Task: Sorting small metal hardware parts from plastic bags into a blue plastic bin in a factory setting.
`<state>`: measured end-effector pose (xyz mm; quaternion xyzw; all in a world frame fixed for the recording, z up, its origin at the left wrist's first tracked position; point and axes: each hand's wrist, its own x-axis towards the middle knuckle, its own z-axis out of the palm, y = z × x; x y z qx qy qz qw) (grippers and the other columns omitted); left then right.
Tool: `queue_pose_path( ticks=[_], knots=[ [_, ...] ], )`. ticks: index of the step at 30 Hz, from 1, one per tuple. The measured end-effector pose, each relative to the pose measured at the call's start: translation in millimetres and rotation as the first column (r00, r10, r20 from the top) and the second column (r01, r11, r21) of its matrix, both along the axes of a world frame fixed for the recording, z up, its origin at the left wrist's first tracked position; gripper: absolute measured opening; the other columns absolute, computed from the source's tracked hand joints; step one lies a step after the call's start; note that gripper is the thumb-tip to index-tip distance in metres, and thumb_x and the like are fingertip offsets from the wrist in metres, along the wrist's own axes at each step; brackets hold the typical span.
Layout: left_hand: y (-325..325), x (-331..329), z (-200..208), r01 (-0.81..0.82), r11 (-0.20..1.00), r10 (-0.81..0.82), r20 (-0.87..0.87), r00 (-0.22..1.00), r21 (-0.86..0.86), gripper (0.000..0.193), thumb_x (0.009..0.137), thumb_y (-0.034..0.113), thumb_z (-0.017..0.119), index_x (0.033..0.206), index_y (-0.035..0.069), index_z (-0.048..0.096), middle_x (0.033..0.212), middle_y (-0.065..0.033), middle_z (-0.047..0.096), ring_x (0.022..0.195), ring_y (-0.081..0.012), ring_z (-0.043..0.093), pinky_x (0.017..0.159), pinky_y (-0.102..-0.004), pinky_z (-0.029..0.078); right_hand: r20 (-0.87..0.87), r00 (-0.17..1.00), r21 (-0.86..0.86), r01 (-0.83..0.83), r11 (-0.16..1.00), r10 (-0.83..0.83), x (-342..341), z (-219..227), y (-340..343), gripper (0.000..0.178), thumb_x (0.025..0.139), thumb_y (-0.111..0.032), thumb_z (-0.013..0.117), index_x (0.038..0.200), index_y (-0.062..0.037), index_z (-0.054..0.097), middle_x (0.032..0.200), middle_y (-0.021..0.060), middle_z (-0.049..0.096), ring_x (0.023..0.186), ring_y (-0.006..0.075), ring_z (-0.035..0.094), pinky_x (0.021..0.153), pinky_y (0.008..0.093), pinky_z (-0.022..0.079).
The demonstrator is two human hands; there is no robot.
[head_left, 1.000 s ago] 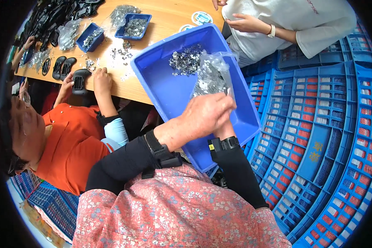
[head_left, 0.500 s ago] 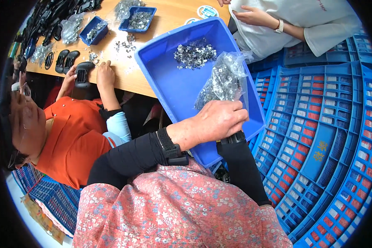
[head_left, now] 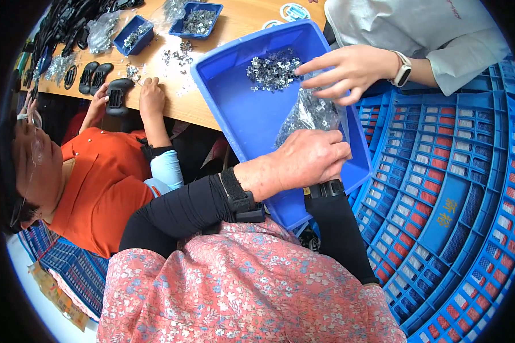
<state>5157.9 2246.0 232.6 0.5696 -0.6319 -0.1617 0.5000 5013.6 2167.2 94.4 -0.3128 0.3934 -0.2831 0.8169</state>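
Observation:
My left hand (head_left: 310,160) is closed at the near end of a clear plastic bag (head_left: 313,114) full of small shiny metal clips, its fingertips pinching the plastic. The bag lies tilted in a blue plastic bin (head_left: 234,108). My right hand is hidden behind the left; only its black-sleeved wrist (head_left: 326,190) with a dark band shows. A loose pile of metal clips (head_left: 272,71) rests on the bin floor beyond the bag. From the right, a co-worker's hand (head_left: 349,71) with spread fingers reaches over the bag's far end.
On the left, a person in orange holds a black game-controller-like part (head_left: 118,96) at the wooden table (head_left: 195,106). Small blue trays (head_left: 197,22) of clips and scattered clips stand there. Stacked blue crates (head_left: 429,166) line the right side.
The co-worker's hand at the right has come in over the bin and the bag. My left hand stays at the bag's near end, having shifted slightly right and down.

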Motion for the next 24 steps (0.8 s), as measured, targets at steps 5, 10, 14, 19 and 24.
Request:
queue_pose_path(
  ticks=[5,10,14,19,24],
  knots=[
    [1.7,5.8,1.7,-0.016,0.998,0.016,0.006,1.0,0.066,0.012,0.083,0.017,0.066,0.093,0.011,0.063,0.083,-0.0074,0.056,0.074,-0.0308,0.064,0.058,-0.042,0.054,-0.037,0.999,-0.038,-0.008,0.999,0.007,-8.6,0.3,-4.3,0.048,0.093,-0.035,0.055,0.129,-0.0032,0.056,0.129,0.0112,0.062,0.122,0.0304,0.057,0.104,0.043,0.045],
    [4.0,13.2,-1.0,-0.061,0.996,0.06,0.014,0.998,0.063,0.014,0.082,0.018,0.067,0.093,0.011,0.063,0.083,-0.0075,0.056,0.073,-0.0312,0.064,0.059,-0.0423,0.054,-0.072,0.997,-0.077,-0.02,0.997,0.014,-14.0,1.3,-9.9,0.047,0.093,-0.034,0.055,0.129,-0.0031,0.056,0.129,0.0114,0.061,0.122,0.0305,0.057,0.104,0.043,0.045],
    [5.8,13.5,-4.7,-0.077,0.994,0.078,-0.001,0.997,0.079,0.014,0.081,0.018,0.068,0.093,0.011,0.063,0.083,-0.0075,0.056,0.073,-0.0311,0.063,0.059,-0.0423,0.054,-0.087,0.996,-0.11,-0.033,0.993,0.023,-13.3,2.3,-14.6,0.047,0.093,-0.034,0.055,0.129,-0.003,0.056,0.129,0.0116,0.061,0.122,0.0306,0.057,0.105,0.0429,0.045],
    [10.4,9.3,-2.5,-0.075,0.995,0.073,0.021,0.997,0.068,0.013,0.082,0.018,0.067,0.091,0.011,0.062,0.082,-0.0073,0.056,0.072,-0.0302,0.063,0.059,-0.0414,0.054,-0.094,0.994,-0.155,-0.069,0.986,0.055,-3.2,4.1,-22.0,0.047,0.094,-0.033,0.055,0.129,-0.0028,0.056,0.129,0.0117,0.061,0.122,0.0306,0.056,0.105,0.0429,0.044],
    [15.3,-4.7,-3.7,0.101,0.995,-0.101,-0.012,0.995,0.017,0.014,0.083,0.023,0.069,0.09,0.012,0.062,0.082,-0.0059,0.058,0.073,-0.0277,0.065,0.059,-0.0404,0.054,-0.058,0.99,-0.197,-0.138,0.971,0.129,37.5,3.0,-29.3,0.047,0.094,-0.033,0.055,0.129,-0.0027,0.056,0.13,0.0119,0.061,0.123,0.0307,0.056,0.105,0.0428,0.044]
  ],
)
